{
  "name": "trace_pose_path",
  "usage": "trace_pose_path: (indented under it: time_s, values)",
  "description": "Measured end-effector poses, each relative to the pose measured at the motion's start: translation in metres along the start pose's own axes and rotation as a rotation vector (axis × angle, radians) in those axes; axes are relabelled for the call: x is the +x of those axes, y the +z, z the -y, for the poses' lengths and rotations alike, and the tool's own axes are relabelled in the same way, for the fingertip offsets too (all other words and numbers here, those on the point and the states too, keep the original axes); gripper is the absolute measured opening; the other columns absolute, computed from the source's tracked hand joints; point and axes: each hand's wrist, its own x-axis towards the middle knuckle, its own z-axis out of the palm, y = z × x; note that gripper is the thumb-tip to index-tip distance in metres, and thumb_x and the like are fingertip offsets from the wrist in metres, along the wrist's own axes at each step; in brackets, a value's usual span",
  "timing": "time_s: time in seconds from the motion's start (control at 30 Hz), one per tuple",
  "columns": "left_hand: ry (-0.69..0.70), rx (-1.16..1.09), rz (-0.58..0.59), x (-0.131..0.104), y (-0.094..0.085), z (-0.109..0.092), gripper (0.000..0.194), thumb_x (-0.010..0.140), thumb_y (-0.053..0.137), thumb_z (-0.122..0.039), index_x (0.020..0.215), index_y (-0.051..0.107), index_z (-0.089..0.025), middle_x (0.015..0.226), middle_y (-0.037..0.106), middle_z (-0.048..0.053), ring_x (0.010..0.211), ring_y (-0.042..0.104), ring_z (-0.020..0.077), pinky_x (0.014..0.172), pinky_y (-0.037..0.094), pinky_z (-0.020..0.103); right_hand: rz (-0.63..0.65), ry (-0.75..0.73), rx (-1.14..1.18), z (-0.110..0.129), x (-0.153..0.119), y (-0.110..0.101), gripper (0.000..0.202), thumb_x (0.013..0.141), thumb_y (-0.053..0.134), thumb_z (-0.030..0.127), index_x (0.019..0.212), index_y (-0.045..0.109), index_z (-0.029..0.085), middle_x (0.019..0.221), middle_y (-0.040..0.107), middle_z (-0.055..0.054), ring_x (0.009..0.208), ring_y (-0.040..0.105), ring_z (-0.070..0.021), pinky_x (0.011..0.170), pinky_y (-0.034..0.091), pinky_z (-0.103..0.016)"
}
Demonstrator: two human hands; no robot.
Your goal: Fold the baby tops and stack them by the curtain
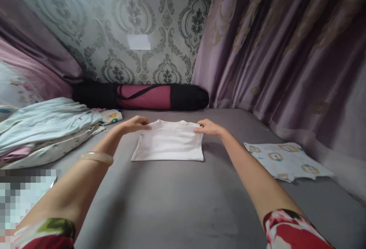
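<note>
A small white shirt (171, 142) lies on the grey bed sheet (177, 203), its neckline toward the far side and its straight edge toward me. My left hand (135, 124) pinches the shirt's far left corner. At the far right corner, my right hand (210, 126) grips the cloth between thumb and fingers. Both arms are stretched forward, and a pale bangle (95, 157) circles my left wrist.
Folded cloth with a printed pattern (288, 159) lies at the right. A heap of pale clothes (51, 123) spreads over the left side. Along the patterned wall rests a long black and maroon bag (145, 96). Purple curtains (274, 51) hang at the right.
</note>
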Motion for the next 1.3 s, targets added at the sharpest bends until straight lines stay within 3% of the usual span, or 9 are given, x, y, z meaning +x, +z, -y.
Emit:
trace_pose_path:
  time_s: [0.17, 0.33, 0.47, 0.7, 0.9, 1.03, 1.1, 1.2, 1.3]
  values:
    - [0.125, -0.027, -0.052, -0.038, -0.024, -0.055, 0.041, 0.072, 0.066, -0.055, 0.086, 0.066, -0.017, 0.08, 0.065, 0.001, 0.074, 0.058, 0.0167, 0.066, 0.045, 0.025, -0.035, -0.083, 0.076, 0.03, -0.034, -0.03, 0.036, 0.066, 0.07, 0.048, 0.078, 0.065, 0.015, 0.069, 0.061, 0.003, 0.066, 0.053, -0.0131, 0.061, 0.039, -0.023]
    - [0.253, 0.0, -0.31, -0.064, -0.014, -0.09, 0.035, 0.077, 0.064, -0.049, 0.09, 0.064, -0.016, 0.082, 0.065, 0.002, 0.074, 0.058, 0.0149, 0.066, 0.046, 0.025, -0.25, -0.205, -0.016, 0.041, -0.066, -0.045, 0.03, 0.074, 0.065, 0.042, 0.088, 0.067, 0.016, 0.078, 0.065, 0.0, 0.072, 0.056, -0.0151, 0.067, 0.042, -0.026]
    - [0.334, 0.19, -0.353, -0.093, 0.022, -0.08, 0.034, 0.086, 0.057, -0.043, 0.105, 0.063, -0.016, 0.091, 0.065, 0.005, 0.078, 0.058, 0.0159, 0.068, 0.046, 0.025, -0.412, -0.338, -0.236, 0.022, -0.105, -0.016, 0.012, 0.082, 0.057, 0.025, 0.088, 0.065, 0.019, 0.081, 0.065, -0.002, 0.077, 0.058, -0.0164, 0.074, 0.043, -0.028]
    - [0.398, 0.417, -0.082, -0.149, 0.111, -0.034, 0.031, 0.093, 0.04, -0.019, 0.111, 0.066, -0.023, 0.104, 0.064, 0.007, 0.096, 0.056, 0.02, 0.087, 0.043, 0.033, -0.18, -0.464, -0.445, -0.026, -0.174, 0.068, 0.03, 0.088, 0.04, 0.003, 0.101, 0.061, 0.02, 0.103, 0.066, -0.008, 0.1, 0.057, -0.0206, 0.088, 0.045, -0.035]
    - [0.305, 0.462, -0.084, -0.175, 0.137, -0.019, 0.044, 0.081, 0.043, -0.011, 0.116, 0.064, -0.026, 0.112, 0.063, 0.006, 0.103, 0.052, 0.0232, 0.094, 0.039, 0.04, -0.112, -0.428, -0.522, -0.031, -0.195, 0.075, 0.044, 0.082, 0.038, -0.003, 0.109, 0.063, 0.02, 0.121, 0.063, -0.009, 0.112, 0.055, -0.021, 0.094, 0.045, -0.037]
    - [0.228, 0.367, -0.099, -0.174, 0.131, -0.038, 0.035, 0.088, 0.043, -0.027, 0.116, 0.064, -0.025, 0.117, 0.065, 0.006, 0.11, 0.054, 0.0253, 0.101, 0.036, 0.043, -0.16, -0.342, -0.534, -0.012, -0.188, 0.075, 0.039, 0.084, 0.038, 0.003, 0.101, 0.068, 0.021, 0.12, 0.066, -0.009, 0.113, 0.057, -0.0219, 0.098, 0.043, -0.04]
    - [0.167, 0.348, -0.193, -0.164, 0.136, -0.049, 0.037, 0.092, 0.04, -0.034, 0.119, 0.063, -0.024, 0.122, 0.065, 0.009, 0.114, 0.054, 0.0263, 0.103, 0.035, 0.046, -0.205, -0.309, -0.517, 0.003, -0.176, 0.086, 0.04, 0.088, 0.037, 0.009, 0.112, 0.067, 0.02, 0.128, 0.062, -0.011, 0.121, 0.054, -0.0229, 0.105, 0.038, -0.042]
    - [0.135, 0.363, -0.289, -0.137, 0.157, -0.062, 0.043, 0.095, 0.035, -0.034, 0.131, 0.055, -0.022, 0.137, 0.057, 0.011, 0.127, 0.049, 0.026, 0.11, 0.03, 0.048, -0.197, -0.245, -0.523, 0.027, -0.151, 0.111, 0.048, 0.096, 0.03, 0.022, 0.139, 0.05, 0.013, 0.149, 0.044, -0.014, 0.141, 0.034, -0.0241, 0.117, 0.023, -0.046]
    - [0.162, 0.438, -0.177, -0.11, 0.184, -0.071, 0.053, 0.096, 0.032, -0.03, 0.147, 0.037, -0.018, 0.154, 0.036, 0.011, 0.144, 0.028, 0.0261, 0.117, 0.021, 0.051, -0.099, -0.204, -0.535, 0.046, -0.127, 0.135, 0.056, 0.098, 0.026, 0.031, 0.148, 0.036, 0.008, 0.158, 0.027, -0.013, 0.148, 0.018, -0.0241, 0.121, 0.01, -0.046]
